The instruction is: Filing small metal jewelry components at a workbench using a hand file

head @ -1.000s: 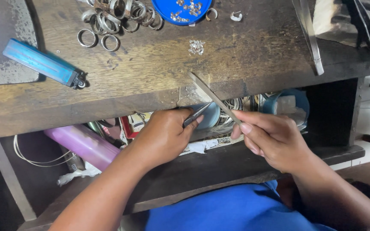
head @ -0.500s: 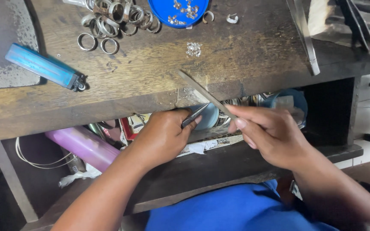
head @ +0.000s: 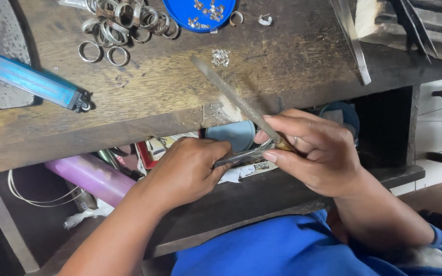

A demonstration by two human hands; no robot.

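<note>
Steel on steel, worked at the lip of a scarred wooden tabletop [head: 144,110] — that was the job under your hands. Your right hand [head: 313,153] was closed round the handle of a long file [head: 231,97], whose blade slanted up and away over the wood. Your left hand [head: 190,168] was clenched on slim pliers [head: 241,155] whose tips met the file just below the tabletop edge; the piece they pinched was too small to make out.

To file well here, I judged you needed the pliers braced against the edge, light strokes along the blade, and your fingertips kept clear of the teeth — a slip would have sent the piece into the cluttered shelf below.

As for packages and labels: a flat blue lighter [head: 37,84] lay at the left, a round blue lid [head: 180,18] holding tiny bright bits sat at the top edge beside a heap of metal rings [head: 124,23], and a pink cylinder [head: 90,176] lay on the shelf near a red-edged printed card [head: 147,153].
</note>
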